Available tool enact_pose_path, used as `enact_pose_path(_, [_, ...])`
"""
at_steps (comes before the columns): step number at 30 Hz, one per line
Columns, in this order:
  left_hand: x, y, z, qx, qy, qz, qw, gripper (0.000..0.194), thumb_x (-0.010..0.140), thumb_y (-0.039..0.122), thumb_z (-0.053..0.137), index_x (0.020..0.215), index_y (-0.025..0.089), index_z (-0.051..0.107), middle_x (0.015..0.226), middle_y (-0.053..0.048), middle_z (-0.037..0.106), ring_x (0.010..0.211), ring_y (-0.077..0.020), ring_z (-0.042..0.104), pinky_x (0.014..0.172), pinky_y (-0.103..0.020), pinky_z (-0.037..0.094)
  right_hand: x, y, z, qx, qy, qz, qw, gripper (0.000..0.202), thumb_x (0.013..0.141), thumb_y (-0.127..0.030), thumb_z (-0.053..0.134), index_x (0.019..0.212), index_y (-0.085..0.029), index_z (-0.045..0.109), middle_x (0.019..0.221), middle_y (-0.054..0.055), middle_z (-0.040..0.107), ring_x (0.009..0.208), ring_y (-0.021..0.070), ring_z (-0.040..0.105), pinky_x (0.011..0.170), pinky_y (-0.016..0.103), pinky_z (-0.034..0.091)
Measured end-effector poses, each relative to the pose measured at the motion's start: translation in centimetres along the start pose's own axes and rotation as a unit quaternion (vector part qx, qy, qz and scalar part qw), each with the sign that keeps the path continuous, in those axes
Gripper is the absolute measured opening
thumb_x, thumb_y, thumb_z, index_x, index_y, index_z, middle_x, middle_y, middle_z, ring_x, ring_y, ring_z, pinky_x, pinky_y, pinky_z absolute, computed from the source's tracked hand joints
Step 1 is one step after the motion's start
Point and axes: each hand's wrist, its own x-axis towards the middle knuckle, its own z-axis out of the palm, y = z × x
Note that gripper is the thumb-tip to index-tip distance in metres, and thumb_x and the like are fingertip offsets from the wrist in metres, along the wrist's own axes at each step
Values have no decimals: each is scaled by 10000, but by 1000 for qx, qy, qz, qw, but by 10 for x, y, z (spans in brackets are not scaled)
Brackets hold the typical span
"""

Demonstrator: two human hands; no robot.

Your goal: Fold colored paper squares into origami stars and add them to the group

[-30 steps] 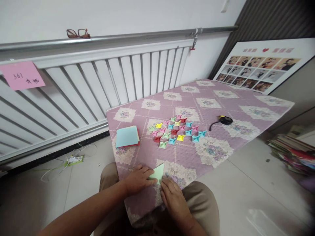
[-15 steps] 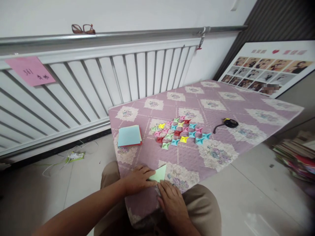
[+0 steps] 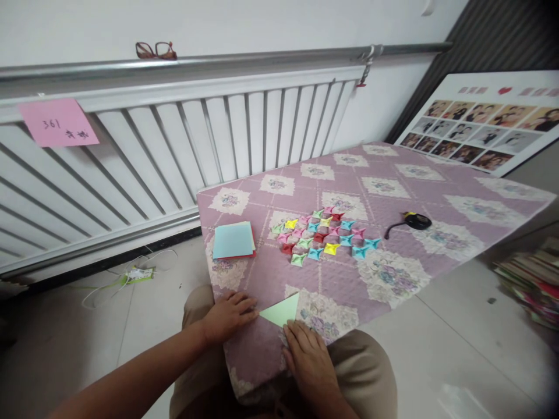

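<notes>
One pale green sheet of paper (image 3: pixel 283 310), folded to a triangular outline, lying flat near the close end of the table, between the two hands. Left hand (image 3: pixel 230 317): palm down on the patterned tablecloth (image 3: pixel 253 356), fingers extended and slightly spread, grasping nothing; located left of the green sheet, fingertips at its pointed left corner, the palm clear of it. Right hand (image 3: pixel 308 352): palm down, fingers laid close together and outstretched, unclenched; located below and to the right of the sheet, fingertips on its lower corner, the remainder of the hand reaching back toward the table edge. The sheet's upper right point is uncovered and directed away from the person. Beyond the sheet, one group of small folded paper pieces (image 3: pixel 319 237), in green, pink, red, blue and yellow, set out in slanting rows. Left of these, one stack of square paper (image 3: pixel 233 240), light blue uppermost, a red edge showing beneath; it lies beyond the left hand, well apart from it. Right of the folded pieces, one black and yellow object (image 3: pixel 418 221) with a dark strap. Behind the table, one white radiator (image 3: pixel 244 131) bearing one pink note (image 3: pixel 59 122), handwritten.
</notes>
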Motion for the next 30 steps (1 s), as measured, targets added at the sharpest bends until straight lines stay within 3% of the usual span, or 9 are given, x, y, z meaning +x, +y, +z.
enact_pose_path(3, [3,10,-8,-13,6,-61,998,202,933,245,485,1112,250,578,1206,-45,568,1051,-220,491,904,-385,345,0,-1,1,3,3,7,1000,294,886,-300,516,1164,-231,586,1167,32,649,1094,219,551,922,363,334])
enact_pose_path(6, [9,35,-4,-36,57,-146,987,192,931,179,451,1049,206,600,1101,-54,597,987,-209,513,894,-367,374,0,-1,2,0,4,10,1000,298,883,-292,521,1170,-236,580,1165,34,647,1095,220,551,926,369,337])
enact_pose_path(9, [18,68,12,-49,123,-123,984,282,954,197,389,1188,225,545,1148,-59,580,1061,-208,495,934,-364,369,0,-3,1,-4,-4,13,1000,310,869,-285,543,1174,-236,577,1159,32,648,1084,225,553,924,372,342])
enact_pose_path(13, [27,96,34,-61,77,-150,984,353,943,243,434,1296,229,455,1249,-61,533,1156,-224,448,955,-363,360,4,-7,-3,-12,-21,22,999,361,845,-266,579,1205,-263,558,1159,33,645,1074,241,552,904,382,356])
enact_pose_path(16, [27,98,38,-66,55,-179,980,349,933,274,460,1281,249,472,1262,-58,528,1156,-231,451,969,-380,350,6,-8,-4,-14,-25,30,999,364,840,-284,588,1203,-278,559,1158,37,645,1079,252,548,887,392,363])
enact_pose_path(26, [16,87,29,-43,61,-203,976,409,900,211,431,1303,255,492,1302,-76,521,1176,-262,431,975,-423,325,-6,4,-4,-15,13,14,1000,287,869,-277,515,1145,-268,590,1168,20,651,1091,214,552,927,371,327])
enact_pose_path(30, [19,88,29,-51,42,-210,976,443,894,259,479,1327,351,461,1309,-78,502,1165,-290,427,939,-443,342,-13,9,-3,-24,17,0,1000,321,856,-223,500,1165,-261,575,1180,18,644,1109,213,545,935,364,332])
